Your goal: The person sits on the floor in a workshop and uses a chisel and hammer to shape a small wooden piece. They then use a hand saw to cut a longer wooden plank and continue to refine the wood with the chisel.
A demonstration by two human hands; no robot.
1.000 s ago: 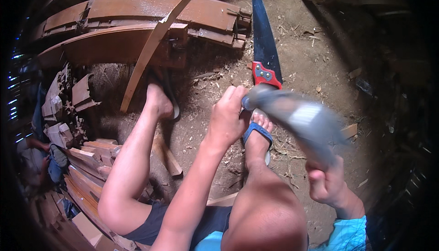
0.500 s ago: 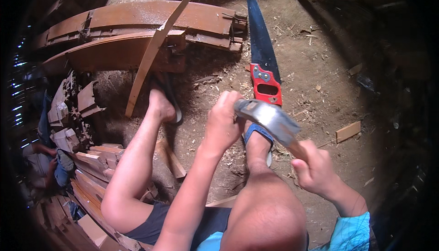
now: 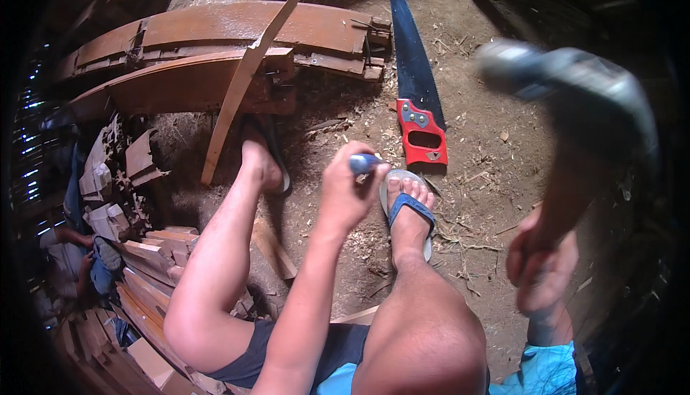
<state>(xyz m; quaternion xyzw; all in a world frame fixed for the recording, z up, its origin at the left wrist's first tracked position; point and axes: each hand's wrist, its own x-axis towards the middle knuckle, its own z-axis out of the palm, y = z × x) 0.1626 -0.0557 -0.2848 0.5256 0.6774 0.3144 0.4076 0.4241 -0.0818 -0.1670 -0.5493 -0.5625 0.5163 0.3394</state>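
From my remote seat I see the left hand (image 3: 346,197) clamped around a blue tool handle (image 3: 365,163), just above the sandalled right foot (image 3: 410,235). Well apart, the right hand (image 3: 545,269) grips a blurred hammer (image 3: 598,87) by its shaft. A red-handled saw (image 3: 424,136) lies on the dirt floor (image 3: 478,197).

I watched the right hand (image 3: 545,269) swing the hammer (image 3: 600,86) rightward, well away from the blue handle (image 3: 364,163) in the left hand (image 3: 345,197).

Dark shorts (image 3: 341,345) and a bright light-blue sleeve (image 3: 540,368) are worn; the right foot (image 3: 408,238) is shod in a pale-soled, blue-strapped flip-flop (image 3: 415,208).
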